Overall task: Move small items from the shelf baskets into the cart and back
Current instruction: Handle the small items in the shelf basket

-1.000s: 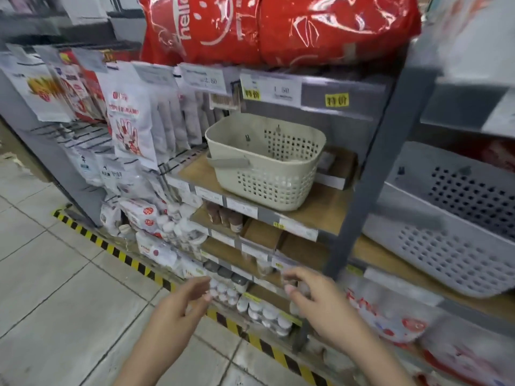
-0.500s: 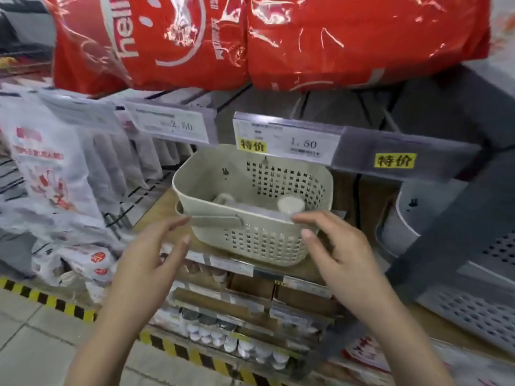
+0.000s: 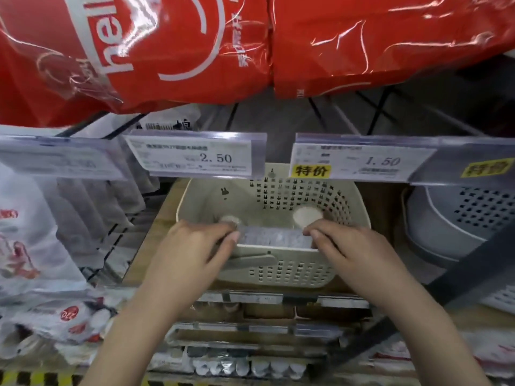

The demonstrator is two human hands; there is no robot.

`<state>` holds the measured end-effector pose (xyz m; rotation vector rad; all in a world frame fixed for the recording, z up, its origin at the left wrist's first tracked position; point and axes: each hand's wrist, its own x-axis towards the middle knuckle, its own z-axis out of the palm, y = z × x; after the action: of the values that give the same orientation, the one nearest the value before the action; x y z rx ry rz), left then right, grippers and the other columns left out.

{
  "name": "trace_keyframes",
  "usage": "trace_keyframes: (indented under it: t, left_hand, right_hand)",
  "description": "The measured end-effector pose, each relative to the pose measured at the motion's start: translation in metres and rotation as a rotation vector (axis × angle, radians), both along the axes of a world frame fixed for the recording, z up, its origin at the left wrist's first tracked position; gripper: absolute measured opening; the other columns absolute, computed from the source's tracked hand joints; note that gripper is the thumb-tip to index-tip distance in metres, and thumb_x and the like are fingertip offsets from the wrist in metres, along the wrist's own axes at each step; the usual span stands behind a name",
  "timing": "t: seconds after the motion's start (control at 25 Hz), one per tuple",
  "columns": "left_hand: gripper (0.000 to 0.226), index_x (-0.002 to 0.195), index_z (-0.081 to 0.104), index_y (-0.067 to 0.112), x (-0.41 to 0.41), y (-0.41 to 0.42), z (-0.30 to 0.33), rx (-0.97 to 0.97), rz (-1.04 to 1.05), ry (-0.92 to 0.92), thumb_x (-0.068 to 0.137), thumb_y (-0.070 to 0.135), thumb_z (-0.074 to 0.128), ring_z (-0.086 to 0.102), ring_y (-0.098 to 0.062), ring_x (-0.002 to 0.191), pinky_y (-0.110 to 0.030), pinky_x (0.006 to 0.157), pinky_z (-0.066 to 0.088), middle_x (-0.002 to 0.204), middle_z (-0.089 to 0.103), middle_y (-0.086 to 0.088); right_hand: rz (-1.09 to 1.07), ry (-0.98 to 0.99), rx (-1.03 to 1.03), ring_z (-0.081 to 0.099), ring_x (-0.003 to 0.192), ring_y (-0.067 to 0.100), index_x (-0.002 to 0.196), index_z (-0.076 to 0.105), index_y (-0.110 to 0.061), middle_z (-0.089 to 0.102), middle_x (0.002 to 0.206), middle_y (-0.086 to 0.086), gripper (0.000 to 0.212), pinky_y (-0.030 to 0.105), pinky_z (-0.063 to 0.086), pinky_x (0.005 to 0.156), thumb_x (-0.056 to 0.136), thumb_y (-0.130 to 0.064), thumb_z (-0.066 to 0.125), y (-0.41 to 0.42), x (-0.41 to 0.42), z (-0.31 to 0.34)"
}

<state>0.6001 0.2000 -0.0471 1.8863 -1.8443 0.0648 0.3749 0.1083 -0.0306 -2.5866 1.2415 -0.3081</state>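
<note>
From the head view, a cream plastic basket [image 3: 278,271] with rounded corners, perforated walls and a flat grey handle on its front sits on a wood-grain shelf [image 3: 164,215] under a row of clear price-tag holders. One price tag [image 3: 195,158] reads 2.50, a second price tag [image 3: 359,162] reads 1.50 beside a yellow sticker. Glossy red plastic bags [image 3: 195,45] with white lettering, wrinkled and shiny, fill the shelf above. A grey perforated basket [image 3: 457,218] stands just to the right of the cream one, and white packets [image 3: 30,235] hang on wire hooks to the left. Lower shelves hold rows of small bottles [image 3: 245,367], blurred. Inside the cream basket lies a flat grey-blue pack [image 3: 274,238] against the front wall, with 2 round white caps [image 3: 306,215] behind it. The left hand [image 3: 195,252] reaches over the front rim, its fingers curled down at the pack's left end; the right hand [image 3: 354,246] does the same at the right end, thumb tip at the pack's corner. Whether either hand actually grips the pack cannot be told.
</note>
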Motion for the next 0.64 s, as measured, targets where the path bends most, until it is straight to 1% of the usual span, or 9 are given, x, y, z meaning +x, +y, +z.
trace_keyframes:
  t: [0.04, 0.08, 0.24, 0.28, 0.32, 0.36, 0.44, 0.52, 0.64]
  left_hand:
    - [0.036, 0.059, 0.040, 0.037, 0.000, 0.003, 0.001, 0.001, -0.016, -0.004, 0.094, 0.042, 0.034, 0.037, 0.002, 0.045, -0.012, 0.052, 0.019, 0.047, 0.034, 0.018]
    - [0.038, 0.057, 0.032, 0.037, 0.001, 0.006, 0.001, 0.012, -0.038, -0.007, 0.094, 0.042, 0.034, 0.034, 0.003, 0.042, -0.010, 0.052, 0.015, 0.044, 0.029, 0.016]
    - [0.033, 0.062, 0.032, 0.036, 0.002, 0.014, -0.005, 0.016, -0.096, -0.044, 0.094, 0.042, 0.036, 0.029, 0.005, 0.040, -0.007, 0.048, 0.014, 0.044, 0.023, 0.018]
    - [0.032, 0.063, 0.031, 0.036, 0.002, 0.014, -0.006, 0.010, -0.107, -0.040, 0.094, 0.041, 0.036, 0.027, 0.004, 0.040, -0.007, 0.050, 0.014, 0.045, 0.022, 0.018]
    - [0.031, 0.064, 0.030, 0.037, 0.003, 0.013, -0.006, 0.006, -0.115, -0.037, 0.094, 0.041, 0.037, 0.027, 0.003, 0.041, -0.007, 0.052, 0.014, 0.045, 0.021, 0.018]
    - [0.030, 0.065, 0.031, 0.037, 0.003, 0.013, -0.005, 0.005, -0.117, -0.042, 0.094, 0.040, 0.037, 0.027, 0.002, 0.042, -0.007, 0.051, 0.014, 0.046, 0.021, 0.018]
    - [0.028, 0.066, 0.032, 0.038, 0.002, 0.013, -0.003, 0.022, -0.123, -0.047, 0.093, 0.041, 0.038, 0.028, 0.002, 0.042, -0.007, 0.049, 0.012, 0.047, 0.022, 0.019]
    - [0.028, 0.065, 0.035, 0.038, 0.004, 0.013, -0.002, 0.048, -0.141, -0.032, 0.092, 0.042, 0.038, 0.028, 0.004, 0.041, -0.007, 0.047, 0.012, 0.047, 0.023, 0.020]
    - [0.034, 0.064, 0.053, 0.035, 0.010, 0.010, -0.004, 0.101, -0.126, -0.005, 0.092, 0.046, 0.037, 0.035, 0.005, 0.041, -0.008, 0.043, 0.015, 0.047, 0.034, 0.020]
  right_hand:
    - [-0.010, 0.047, 0.013, 0.062, 0.088, 0.012, 0.112, 0.057, -0.036, 0.068, 0.097, -0.010, 0.030, 0.034, 0.049, 0.074, 0.099, -0.041, 0.031, 0.005, 0.000, 0.003]
    - [-0.020, 0.082, 0.036, 0.062, 0.088, 0.011, 0.111, 0.058, -0.036, 0.068, 0.097, -0.011, 0.031, 0.034, 0.049, 0.075, 0.099, -0.042, 0.030, 0.010, 0.001, 0.004]
    - [-0.049, 0.124, 0.167, 0.058, 0.082, 0.004, 0.110, 0.059, -0.034, 0.064, 0.091, -0.014, 0.023, 0.026, 0.048, 0.069, 0.098, -0.040, 0.040, 0.024, 0.009, 0.013]
    - [-0.064, 0.109, 0.179, 0.058, 0.087, 0.006, 0.115, 0.058, -0.032, 0.064, 0.098, -0.012, 0.023, 0.027, 0.049, 0.072, 0.097, -0.038, 0.044, 0.020, 0.015, 0.012]
    - [-0.084, 0.109, 0.164, 0.059, 0.096, 0.011, 0.121, 0.055, -0.027, 0.062, 0.109, -0.007, 0.027, 0.031, 0.050, 0.079, 0.096, -0.035, 0.047, 0.012, 0.022, 0.010]
    - [-0.113, 0.137, 0.131, 0.057, 0.105, 0.018, 0.126, 0.052, -0.022, 0.058, 0.120, 0.000, 0.033, 0.036, 0.049, 0.087, 0.095, -0.034, 0.048, 0.001, 0.031, 0.007]
    - [-0.186, 0.242, 0.080, 0.052, 0.114, 0.027, 0.130, 0.046, -0.015, 0.050, 0.129, 0.009, 0.041, 0.040, 0.046, 0.094, 0.094, -0.033, 0.051, -0.026, 0.052, -0.003]
    - [-0.240, 0.364, 0.096, 0.051, 0.115, 0.029, 0.130, 0.045, -0.012, 0.050, 0.130, 0.011, 0.045, 0.040, 0.047, 0.094, 0.093, -0.035, 0.053, -0.048, 0.068, -0.009]
    - [-0.256, 0.590, 0.067, 0.051, 0.116, 0.028, 0.131, 0.048, -0.011, 0.051, 0.130, 0.012, 0.042, 0.039, 0.048, 0.095, 0.095, -0.033, 0.050, -0.067, 0.077, -0.016]
